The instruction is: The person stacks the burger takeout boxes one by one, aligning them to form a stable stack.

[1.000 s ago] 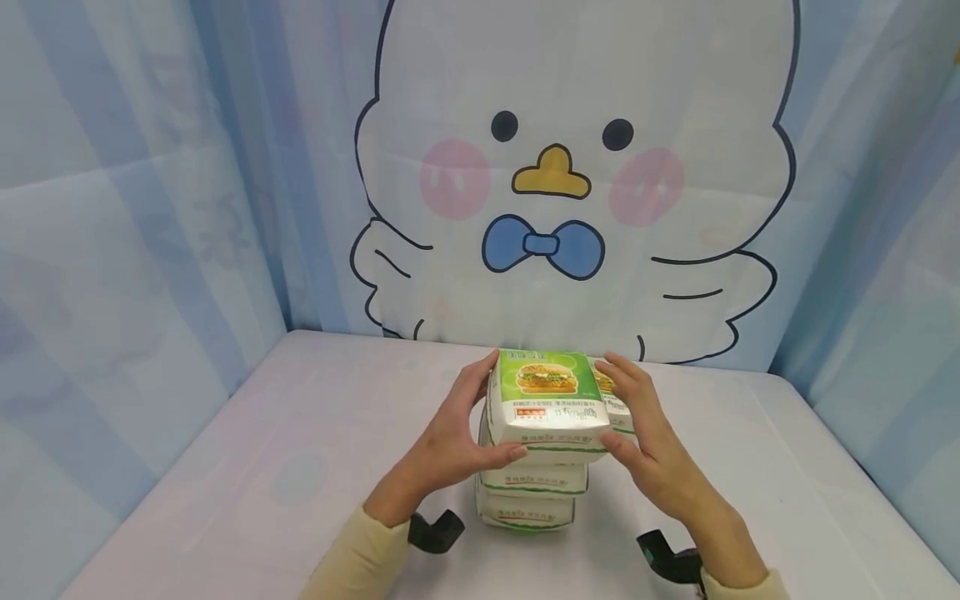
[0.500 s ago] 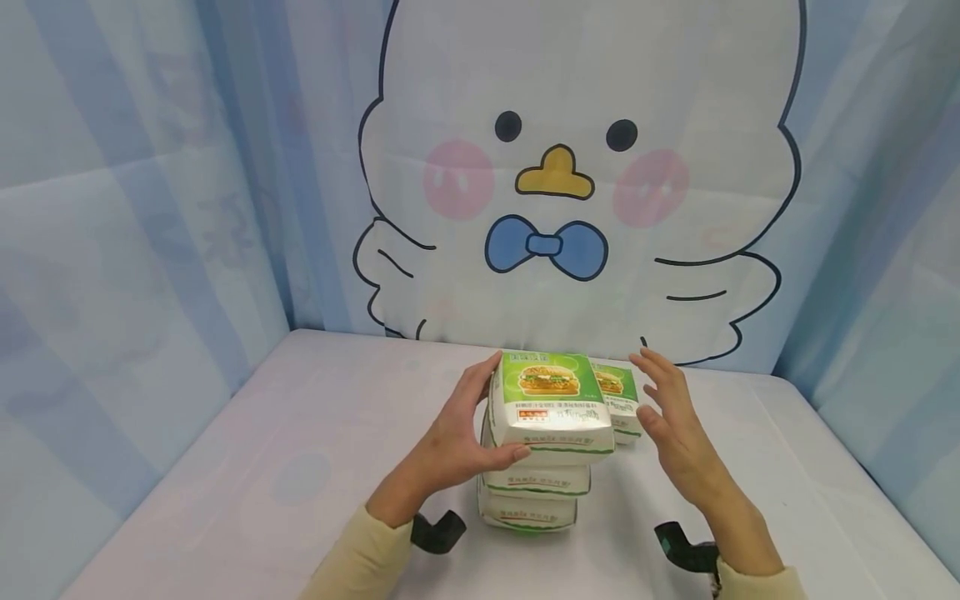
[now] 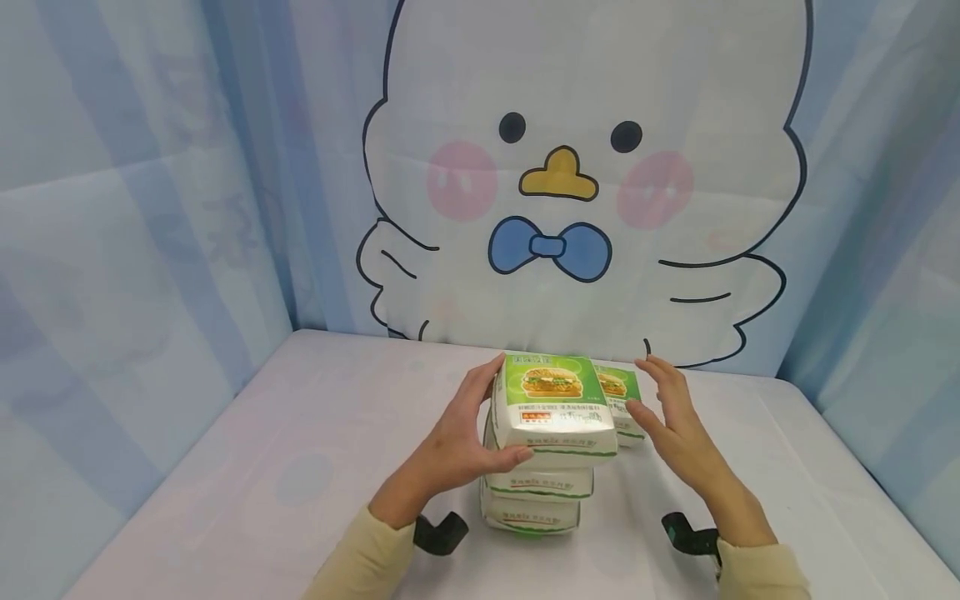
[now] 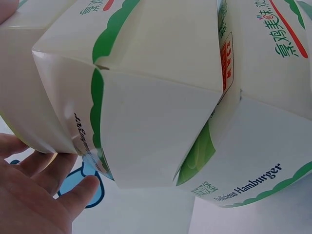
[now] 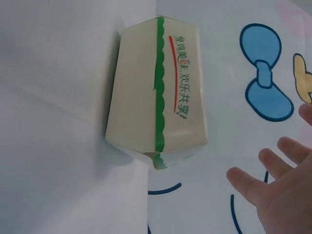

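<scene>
Three white and green hamburger boxes stand stacked, each printed with a burger picture or green trim. My left hand [image 3: 450, 446] grips the top hamburger box [image 3: 558, 408], its thumb across the front and its fingers along the left side. Beneath it sit the middle hamburger box [image 3: 543, 483] and the bottom hamburger box [image 3: 532, 512], slightly out of line with the top one. In the left wrist view, the left fingers [image 4: 48, 170] lie against the top box. My right hand [image 3: 686, 437], fingers spread and holding nothing, is beside a single hamburger box [image 3: 626, 425] behind the stack.
All the boxes rest on a white-covered table [image 3: 360, 400]. Behind it hangs a curtain [image 3: 720, 208] with a large cartoon bird, and blue-striped curtains [image 3: 135, 208] close the sides. Black wrist mounts [image 3: 442, 533] sit by both sleeves.
My right hand has let go of the top box's right side and moved right, then slightly nearer the single box, which now shows more. My left hand keeps its grip.
</scene>
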